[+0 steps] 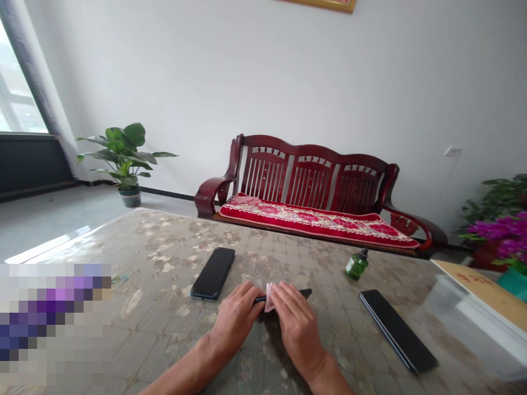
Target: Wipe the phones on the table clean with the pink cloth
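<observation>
Near the front middle of the table, my left hand (239,311) is closed on one end of a thin black object (306,293). It is seen nearly edge-on and looks like a phone, though my fingers cover most of it. A folded pink cloth (269,298) is wrapped against it, gripped by my right hand (297,321). The black object's far end sticks out beyond my right fingers. To the left of my hands lies a black phone (213,273), screen up. Another dark phone (397,330) rests to the right. Behind it stands a small green bottle (356,265) with a black top.
A patterned cover lies over the table (164,334). At the right edge are a clear plastic box (461,329), a tan folder or card (486,291) and purple flowers (504,236). Beyond stand a wooden bench (310,178) with a red cushion and a potted plant (129,156).
</observation>
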Demonstrator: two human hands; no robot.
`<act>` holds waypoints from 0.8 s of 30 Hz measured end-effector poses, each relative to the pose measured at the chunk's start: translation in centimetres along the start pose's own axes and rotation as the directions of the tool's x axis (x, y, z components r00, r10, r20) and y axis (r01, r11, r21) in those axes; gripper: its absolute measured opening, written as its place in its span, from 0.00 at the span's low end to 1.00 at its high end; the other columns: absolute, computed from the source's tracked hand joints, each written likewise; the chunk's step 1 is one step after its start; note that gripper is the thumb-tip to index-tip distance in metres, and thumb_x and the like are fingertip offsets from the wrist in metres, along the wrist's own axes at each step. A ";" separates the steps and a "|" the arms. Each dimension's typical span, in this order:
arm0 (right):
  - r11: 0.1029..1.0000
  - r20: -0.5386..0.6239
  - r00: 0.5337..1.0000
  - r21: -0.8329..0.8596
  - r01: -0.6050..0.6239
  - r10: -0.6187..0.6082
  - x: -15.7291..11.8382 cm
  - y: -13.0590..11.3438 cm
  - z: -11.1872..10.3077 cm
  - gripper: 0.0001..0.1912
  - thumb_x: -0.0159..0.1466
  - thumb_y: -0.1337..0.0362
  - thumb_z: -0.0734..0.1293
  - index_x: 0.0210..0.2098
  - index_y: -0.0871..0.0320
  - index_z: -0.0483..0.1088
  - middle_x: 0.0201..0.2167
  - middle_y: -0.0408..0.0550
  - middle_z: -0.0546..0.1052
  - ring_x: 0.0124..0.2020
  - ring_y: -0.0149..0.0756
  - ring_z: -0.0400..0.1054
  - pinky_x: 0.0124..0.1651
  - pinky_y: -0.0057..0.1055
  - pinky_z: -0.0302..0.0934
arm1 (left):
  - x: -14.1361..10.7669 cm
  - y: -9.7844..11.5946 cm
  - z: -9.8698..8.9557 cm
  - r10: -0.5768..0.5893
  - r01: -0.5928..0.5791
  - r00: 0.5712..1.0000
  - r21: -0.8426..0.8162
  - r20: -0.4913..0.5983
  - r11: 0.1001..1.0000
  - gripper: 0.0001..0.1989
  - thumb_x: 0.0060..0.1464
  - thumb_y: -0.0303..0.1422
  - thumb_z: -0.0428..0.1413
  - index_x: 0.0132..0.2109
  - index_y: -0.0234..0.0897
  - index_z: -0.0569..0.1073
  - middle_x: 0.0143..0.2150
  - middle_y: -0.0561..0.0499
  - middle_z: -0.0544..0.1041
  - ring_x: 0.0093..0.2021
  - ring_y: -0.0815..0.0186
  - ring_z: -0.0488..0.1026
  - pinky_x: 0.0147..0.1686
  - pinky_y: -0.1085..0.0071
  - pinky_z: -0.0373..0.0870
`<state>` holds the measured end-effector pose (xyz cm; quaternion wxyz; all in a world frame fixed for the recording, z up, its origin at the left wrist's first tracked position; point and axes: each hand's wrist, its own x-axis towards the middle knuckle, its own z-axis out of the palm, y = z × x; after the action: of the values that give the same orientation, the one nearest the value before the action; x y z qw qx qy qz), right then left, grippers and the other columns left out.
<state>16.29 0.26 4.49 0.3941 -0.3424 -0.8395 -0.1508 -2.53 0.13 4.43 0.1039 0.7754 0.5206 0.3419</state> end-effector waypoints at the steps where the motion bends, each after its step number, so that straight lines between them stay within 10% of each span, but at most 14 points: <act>1: 1.000 0.011 1.000 0.006 0.021 -0.021 0.2 -0.4 0.1 0.23 0.69 0.73 0.58 0.61 0.55 0.63 0.54 0.48 0.75 0.58 0.37 0.67 0.61 0.39 0.63 | 0.0 0.0 0.0 -0.004 0.004 1.000 -0.002 0.004 1.000 0.06 0.63 0.33 0.51 0.39 0.42 0.73 0.37 0.51 0.73 0.39 0.64 0.72 0.41 0.71 0.66; 10: 0.984 -0.030 0.994 -0.140 -0.108 0.105 -1.7 4.7 -0.7 0.20 0.70 0.72 0.56 0.57 0.55 0.68 0.53 0.49 0.75 0.56 0.40 0.68 0.62 0.47 0.60 | 0.2 0.0 -0.4 -0.019 0.019 1.000 0.016 -0.001 1.000 0.04 0.62 0.33 0.53 0.39 0.42 0.72 0.36 0.52 0.73 0.38 0.63 0.73 0.39 0.71 0.66; 18: 1.000 0.041 0.999 -0.023 0.017 -0.017 0.0 0.1 0.4 0.22 0.69 0.73 0.56 0.61 0.57 0.64 0.56 0.48 0.73 0.60 0.37 0.64 0.63 0.40 0.60 | 0.0 -0.1 0.0 -0.009 0.009 1.000 -0.012 -0.004 1.000 0.06 0.62 0.31 0.51 0.39 0.41 0.73 0.36 0.51 0.73 0.39 0.64 0.73 0.40 0.71 0.66; 24: 0.995 0.001 0.999 -0.096 -0.041 0.041 -0.6 3.3 -0.3 0.21 0.70 0.73 0.55 0.57 0.55 0.68 0.53 0.49 0.76 0.56 0.38 0.68 0.62 0.46 0.59 | 0.3 -0.2 -0.2 -0.010 0.010 1.000 -0.014 -0.005 1.000 0.05 0.61 0.32 0.52 0.39 0.41 0.72 0.36 0.52 0.73 0.38 0.64 0.73 0.39 0.71 0.66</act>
<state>19.04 2.22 4.17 0.3788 -0.3782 -0.8248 -0.1822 -2.75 0.46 4.65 0.1098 0.7714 0.5221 0.3469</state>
